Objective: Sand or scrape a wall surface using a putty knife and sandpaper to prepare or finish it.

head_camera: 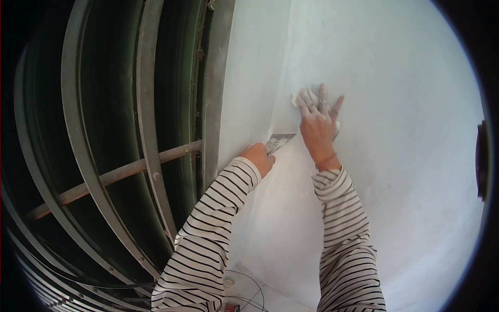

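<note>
My left hand (260, 158) is closed around the handle of a putty knife (280, 141), whose flat, smeared metal blade lies against the white wall (390, 148) near its inner corner. To the right and a little higher, my right hand (319, 121) presses a pale, thin sheet (337, 126), perhaps sandpaper or cloth, against the wall with fingers spread. White dust coats those fingers. Edges of the sheet show beside the fingertips and at the right of the palm.
Metal bars (148, 97) with a rusty crossbar (128, 171) stand at the left, beside a metal frame (216, 89). Below are a round container (230, 280), thin cables (263, 292) and a red object (232, 307). Something dark juts in at the far right (482, 160).
</note>
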Motion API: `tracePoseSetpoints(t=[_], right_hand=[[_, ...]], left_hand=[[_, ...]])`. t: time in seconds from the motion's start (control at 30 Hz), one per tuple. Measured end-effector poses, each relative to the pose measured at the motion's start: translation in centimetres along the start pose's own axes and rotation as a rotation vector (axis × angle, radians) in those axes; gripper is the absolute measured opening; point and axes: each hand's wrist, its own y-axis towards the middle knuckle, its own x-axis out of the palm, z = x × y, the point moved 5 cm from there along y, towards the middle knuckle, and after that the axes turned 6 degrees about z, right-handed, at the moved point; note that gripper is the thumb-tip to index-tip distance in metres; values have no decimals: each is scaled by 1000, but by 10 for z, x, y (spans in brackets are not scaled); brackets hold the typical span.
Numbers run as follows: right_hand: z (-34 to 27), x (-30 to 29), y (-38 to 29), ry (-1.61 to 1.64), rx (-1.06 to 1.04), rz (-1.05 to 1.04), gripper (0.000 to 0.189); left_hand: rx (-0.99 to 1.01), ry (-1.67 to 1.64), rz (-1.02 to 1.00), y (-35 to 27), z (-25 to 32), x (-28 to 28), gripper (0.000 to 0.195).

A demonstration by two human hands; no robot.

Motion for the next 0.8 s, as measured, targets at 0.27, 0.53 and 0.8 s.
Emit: tracePoseSetpoints(t=[0.27,0.53,0.8], right_hand=[[3,-3,5,6,-12,17,28],[5,2,6,26,-30,4,28],[3,10,11,35,-16,-42,30]], left_hand=[[-53,-60,-97,-8,9,-6,38],[-33,-12,-85,-2,5,3,37],[-134,-33,-122,-4,6,-3,37]])
